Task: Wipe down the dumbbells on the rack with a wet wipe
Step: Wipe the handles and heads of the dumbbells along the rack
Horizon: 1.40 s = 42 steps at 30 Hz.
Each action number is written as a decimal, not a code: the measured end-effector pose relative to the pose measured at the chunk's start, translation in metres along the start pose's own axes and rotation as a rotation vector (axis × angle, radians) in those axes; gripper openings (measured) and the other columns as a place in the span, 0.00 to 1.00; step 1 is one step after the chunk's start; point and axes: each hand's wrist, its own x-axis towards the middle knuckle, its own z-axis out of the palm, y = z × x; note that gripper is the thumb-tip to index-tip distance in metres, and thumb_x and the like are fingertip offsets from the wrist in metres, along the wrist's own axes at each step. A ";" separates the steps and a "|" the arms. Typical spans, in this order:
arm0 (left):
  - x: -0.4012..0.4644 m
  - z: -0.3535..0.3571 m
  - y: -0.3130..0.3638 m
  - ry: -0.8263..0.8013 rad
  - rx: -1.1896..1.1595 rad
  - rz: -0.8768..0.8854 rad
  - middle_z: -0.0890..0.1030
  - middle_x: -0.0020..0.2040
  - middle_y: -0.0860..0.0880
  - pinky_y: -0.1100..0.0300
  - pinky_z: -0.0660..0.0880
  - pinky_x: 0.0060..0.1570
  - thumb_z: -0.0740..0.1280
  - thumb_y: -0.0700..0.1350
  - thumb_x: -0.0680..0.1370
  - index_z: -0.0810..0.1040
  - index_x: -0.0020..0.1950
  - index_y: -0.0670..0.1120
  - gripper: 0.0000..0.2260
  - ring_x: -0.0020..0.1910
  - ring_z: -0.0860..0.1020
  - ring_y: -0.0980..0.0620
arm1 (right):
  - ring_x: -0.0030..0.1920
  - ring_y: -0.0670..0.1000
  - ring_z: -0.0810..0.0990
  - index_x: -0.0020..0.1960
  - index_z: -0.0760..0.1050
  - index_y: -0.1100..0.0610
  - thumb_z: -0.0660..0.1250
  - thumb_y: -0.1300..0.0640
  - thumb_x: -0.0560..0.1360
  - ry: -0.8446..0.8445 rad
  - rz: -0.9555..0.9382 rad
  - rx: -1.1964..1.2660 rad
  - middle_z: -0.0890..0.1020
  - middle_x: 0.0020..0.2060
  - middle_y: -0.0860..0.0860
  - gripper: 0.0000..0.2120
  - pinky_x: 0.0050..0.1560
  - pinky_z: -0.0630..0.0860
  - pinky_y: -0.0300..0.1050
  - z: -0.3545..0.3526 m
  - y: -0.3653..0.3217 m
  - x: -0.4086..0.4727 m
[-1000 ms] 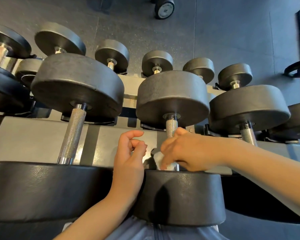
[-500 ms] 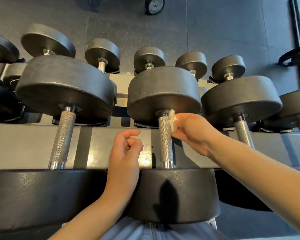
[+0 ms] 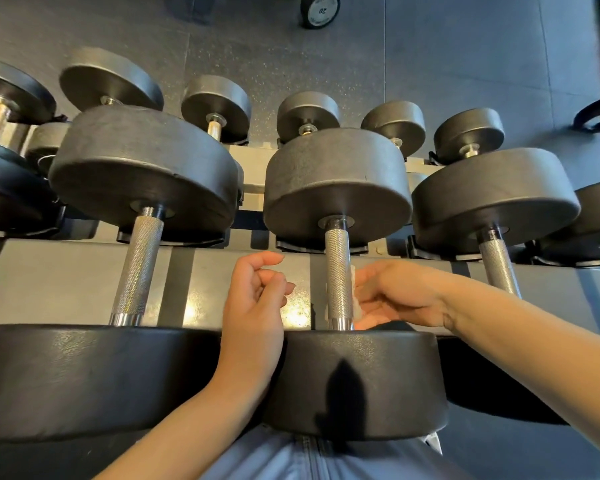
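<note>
Fingers of right hand (image 3: 392, 296) curl round a white wet wipe (image 3: 354, 299), pressed to the right side of the middle dumbbell (image 3: 338, 271) handle, frame centre | left hand (image 3: 253, 306) just left of that handle, fingers loosely curled, holding nothing | rack (image 3: 66, 275) behind both.
</note>
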 end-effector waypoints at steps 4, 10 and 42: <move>0.001 0.001 0.002 -0.003 0.016 -0.007 0.78 0.38 0.52 0.61 0.72 0.50 0.60 0.36 0.80 0.75 0.52 0.52 0.11 0.43 0.79 0.58 | 0.53 0.59 0.82 0.58 0.71 0.65 0.49 0.75 0.75 0.083 -0.200 0.278 0.76 0.51 0.62 0.18 0.48 0.82 0.52 0.001 -0.024 0.007; 0.000 0.003 0.005 0.017 0.033 -0.015 0.78 0.40 0.53 0.62 0.73 0.48 0.59 0.36 0.81 0.74 0.51 0.54 0.12 0.42 0.79 0.61 | 0.38 0.50 0.79 0.47 0.75 0.63 0.55 0.72 0.75 0.143 -0.171 -0.185 0.79 0.38 0.56 0.12 0.40 0.81 0.42 0.008 -0.006 -0.007; 0.000 -0.224 0.057 -0.046 0.758 0.439 0.79 0.49 0.63 0.77 0.66 0.48 0.57 0.62 0.74 0.77 0.54 0.58 0.16 0.52 0.75 0.66 | 0.43 0.38 0.72 0.61 0.78 0.48 0.63 0.51 0.79 -0.068 -0.792 -1.527 0.79 0.51 0.43 0.12 0.43 0.66 0.27 0.218 -0.083 0.025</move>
